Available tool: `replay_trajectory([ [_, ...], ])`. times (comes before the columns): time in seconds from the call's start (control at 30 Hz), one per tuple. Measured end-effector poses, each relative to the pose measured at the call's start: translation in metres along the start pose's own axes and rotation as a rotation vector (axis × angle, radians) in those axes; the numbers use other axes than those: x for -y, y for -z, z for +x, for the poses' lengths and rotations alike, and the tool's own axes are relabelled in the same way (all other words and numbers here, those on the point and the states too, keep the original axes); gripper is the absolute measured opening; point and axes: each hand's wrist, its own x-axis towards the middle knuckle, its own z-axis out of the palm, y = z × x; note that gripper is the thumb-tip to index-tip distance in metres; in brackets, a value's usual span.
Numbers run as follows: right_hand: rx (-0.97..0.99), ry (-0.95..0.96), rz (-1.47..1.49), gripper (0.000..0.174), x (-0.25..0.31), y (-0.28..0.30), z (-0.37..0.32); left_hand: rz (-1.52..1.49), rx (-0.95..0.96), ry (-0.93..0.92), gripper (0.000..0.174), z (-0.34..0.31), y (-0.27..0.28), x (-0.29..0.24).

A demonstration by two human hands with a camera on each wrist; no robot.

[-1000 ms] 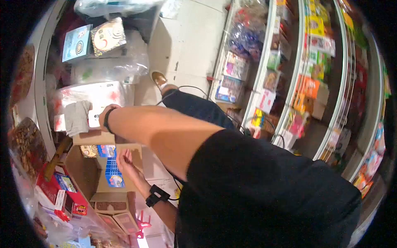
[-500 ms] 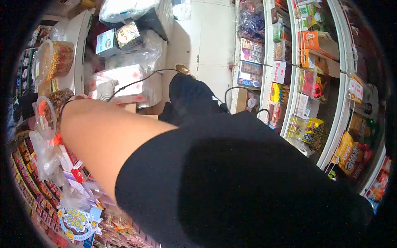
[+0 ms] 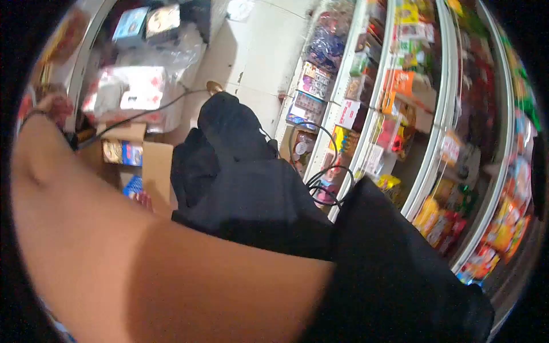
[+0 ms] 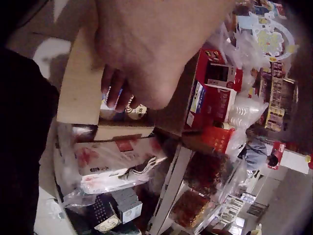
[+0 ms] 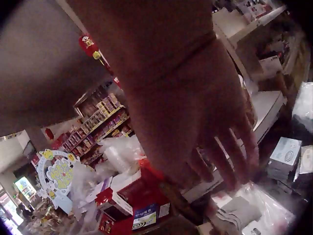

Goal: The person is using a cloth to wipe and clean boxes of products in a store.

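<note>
Open brown cardboard box (image 3: 157,171) (image 4: 80,83), which is standing on the shop floor beside the person's black-trousered leg (image 3: 229,143) and is holding blue-and-white snack packets with round biscuit pictures (image 3: 123,153) (image 4: 134,110). The left hand (image 4: 146,54) (image 3: 142,200) is reaching down into the box; its fingers (image 4: 111,93) are pointing at the packets and are lying against or just above them, and whether they are gripping one cannot be told, since the palm is hiding the contact. The right hand (image 5: 205,122) (image 3: 56,107), wearing a thin black wristband (image 3: 31,114), is hovering above and beyond the box with its fingers loosely spread and hanging down, and it is holding nothing. Just behind the box a white plastic-wrapped pack with red prints (image 3: 134,91) (image 4: 112,159) is lying, and a thin black cable (image 3: 143,111) is running across it towards the box. Beside the box, on the side away from the leg, red rectangular cartons with white labels (image 4: 215,95) (image 5: 132,193) are standing in a stack. Well apart from the box, on the far side of the leg, white curved shelving filled with coloured snack packs (image 3: 400,114) is lining the aisle.
</note>
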Motion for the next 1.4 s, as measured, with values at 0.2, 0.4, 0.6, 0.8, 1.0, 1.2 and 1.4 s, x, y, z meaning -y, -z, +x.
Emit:
replay_trajectory([
  [0.2,0.139,-0.083,-0.076,0.036,0.016,0.041,0.017,-0.155,-0.352,0.049,0.041,-0.021,0.065,0.041],
  [0.4,-0.029,0.066,-0.328,0.035,-0.035,0.101,0.244,-0.314,-0.694,-0.069,0.035,-0.041,0.116,0.116],
  [0.6,-0.084,-0.105,-0.865,0.044,-0.238,0.158,0.274,-0.164,-0.91,0.101,0.023,0.027,0.063,0.067],
  [0.8,-0.011,0.05,-1.011,0.038,-0.392,0.256,0.174,0.083,-0.696,0.125,0.059,0.186,0.062,0.017],
  [1.0,-0.281,-0.221,-0.774,0.018,-0.345,0.261,0.103,0.611,-1.151,-0.043,0.095,0.325,0.072,-0.008],
  [1.2,-0.505,-0.303,-0.632,0.023,-0.279,0.19,0.094,0.336,-0.961,0.171,0.08,0.331,0.102,-0.028],
  [1.4,-0.41,-0.348,-0.793,0.034,-0.278,0.168,0.132,0.483,-0.745,-0.128,0.04,0.276,0.104,-0.066],
])
